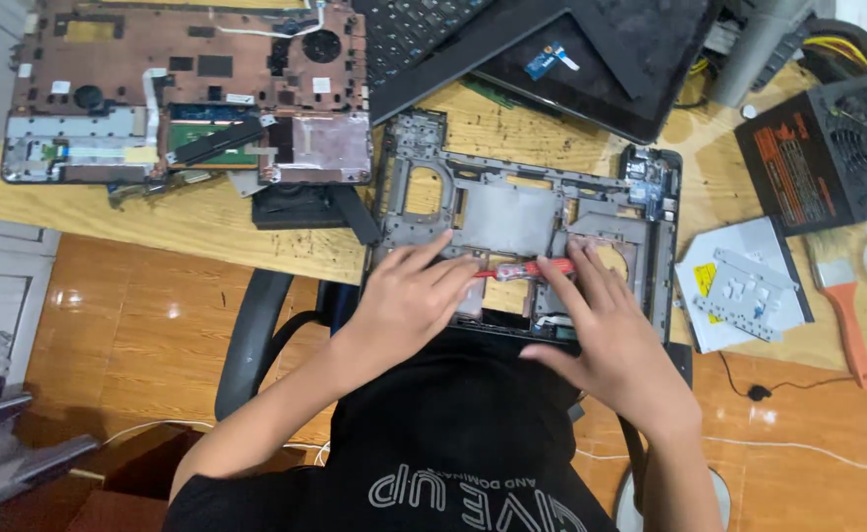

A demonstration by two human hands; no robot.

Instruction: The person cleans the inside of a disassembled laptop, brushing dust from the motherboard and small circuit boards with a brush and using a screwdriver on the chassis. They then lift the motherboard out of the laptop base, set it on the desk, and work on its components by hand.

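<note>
A grey plastic laptop base frame (512,212) lies on the wooden table at its near edge. My left hand (409,296) rests on the frame's near left part, fingers spread and pointing right. My right hand (606,325) lies on the near right part, its fingers on a red-handled screwdriver (522,269) that lies across the frame between both hands. Whether the fingers grip the screwdriver or only press on it is unclear.
A brownish laptop motherboard assembly (192,89) sits at the back left, a keyboard (419,30) and dark screen panel (601,59) behind. To the right lie an optical drive (744,286), an orange-handled brush (842,305) and a black power supply (833,148). A chair armrest (251,340) is below the table.
</note>
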